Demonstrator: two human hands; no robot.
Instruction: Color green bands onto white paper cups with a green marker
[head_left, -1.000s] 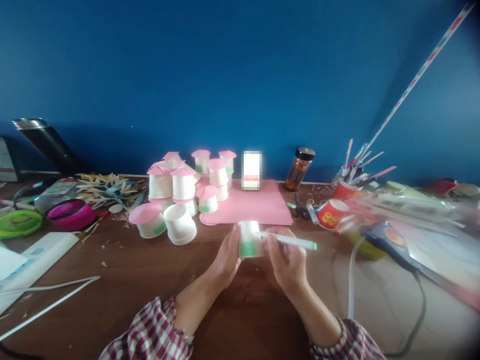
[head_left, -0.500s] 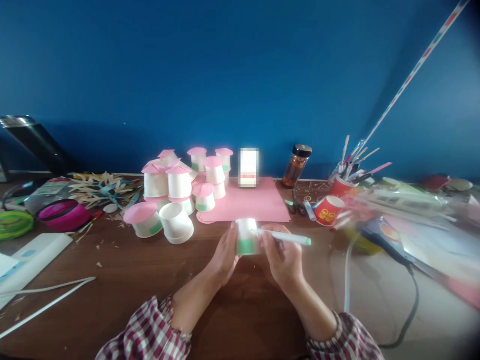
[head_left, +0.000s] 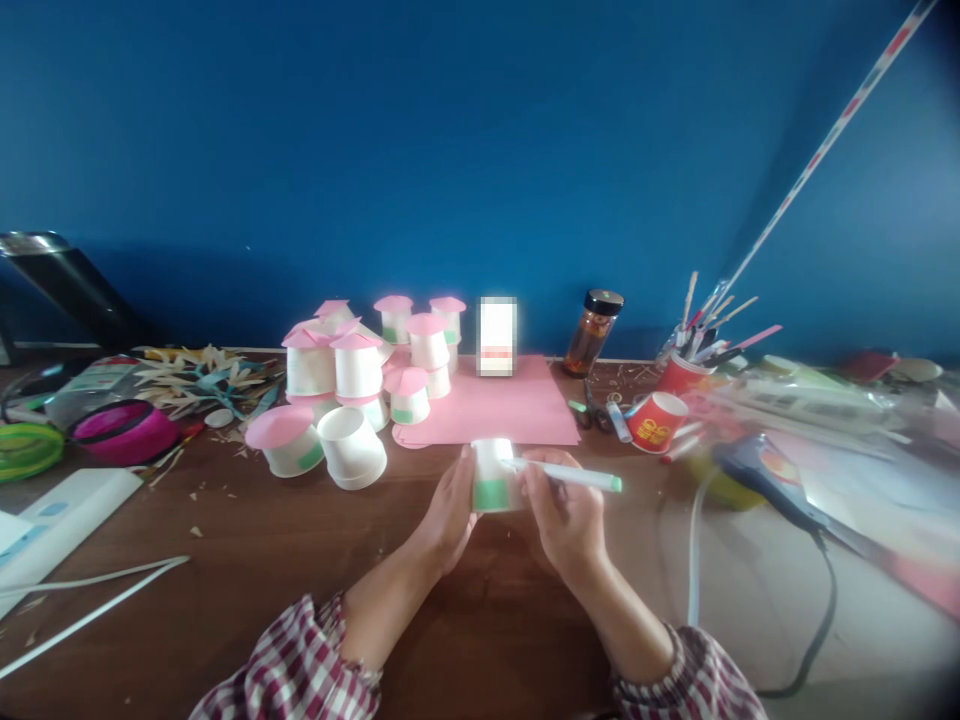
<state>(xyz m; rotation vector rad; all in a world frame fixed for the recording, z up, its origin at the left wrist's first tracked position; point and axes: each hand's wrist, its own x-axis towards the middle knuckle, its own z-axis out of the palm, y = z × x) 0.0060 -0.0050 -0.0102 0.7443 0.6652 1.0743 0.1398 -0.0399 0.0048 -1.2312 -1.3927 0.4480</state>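
Wooden table [head_left: 225,520]: one cup [head_left: 491,480], one marker [head_left: 579,477]

1. Red cup [head_left: 655,422] on the bench, right of the pink sheet: yellow print on its side, too blurred to read.
2. Upright card [head_left: 497,336] at the back of the bench: face pixelated, with one red band and nothing legible.
3. Amber jar [head_left: 594,335] with a black lid: no lettering can be made out.
4. White box [head_left: 52,510] at the left edge: pale blue patches, wording too small to tell.
5. Overall: no text, brand or number can be read.
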